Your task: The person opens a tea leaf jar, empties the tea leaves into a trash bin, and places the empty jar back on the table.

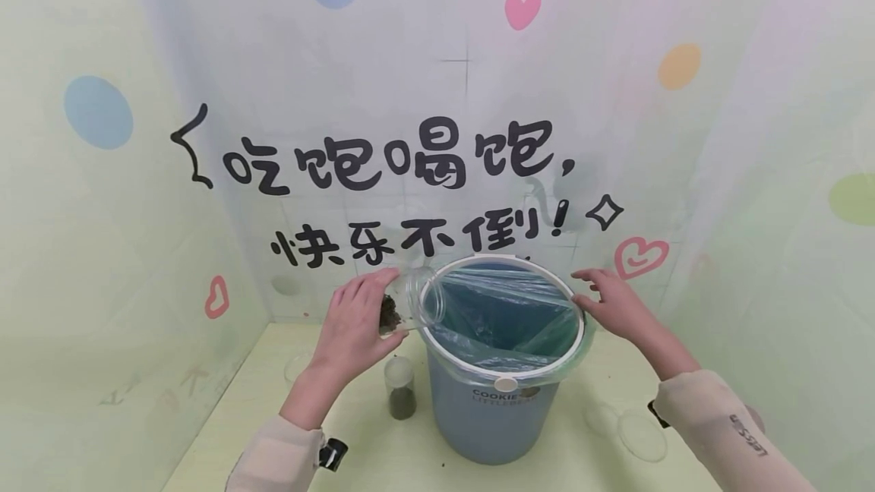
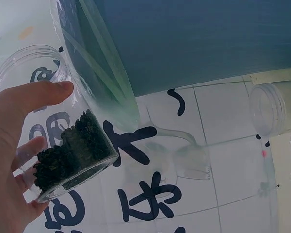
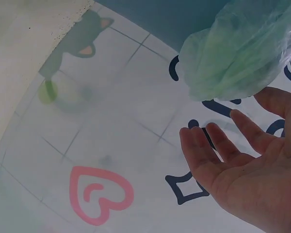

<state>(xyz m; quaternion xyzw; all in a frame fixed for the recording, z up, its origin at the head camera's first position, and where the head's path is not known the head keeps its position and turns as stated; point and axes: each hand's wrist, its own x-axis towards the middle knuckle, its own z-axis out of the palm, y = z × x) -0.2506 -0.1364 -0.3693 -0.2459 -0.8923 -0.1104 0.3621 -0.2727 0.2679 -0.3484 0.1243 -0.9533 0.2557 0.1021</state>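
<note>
My left hand [image 1: 352, 317] grips a clear jar [image 1: 425, 301] tilted on its side, its mouth at the left edge of the bin's rim. Dark, crinkled dry bits [image 2: 68, 158] lie toward the jar's base in the left wrist view. The blue bin [image 1: 488, 424] stands upright, with a white ring [image 1: 506, 385] round its top and a thin green plastic bag [image 3: 233, 58] lining it and hanging over the outside. At the bin's right edge is my right hand [image 1: 615, 306], its fingers loosely bent and holding nothing; the thumb is at the bag's edge.
A second clear jar [image 1: 400, 393], partly filled with dark material, stands left of the bin. Clear round lids [image 1: 642, 435] lie on the pale table [image 1: 232, 416] to the right. Behind rises a printed curtain [image 1: 410, 59] with writing, dots and hearts.
</note>
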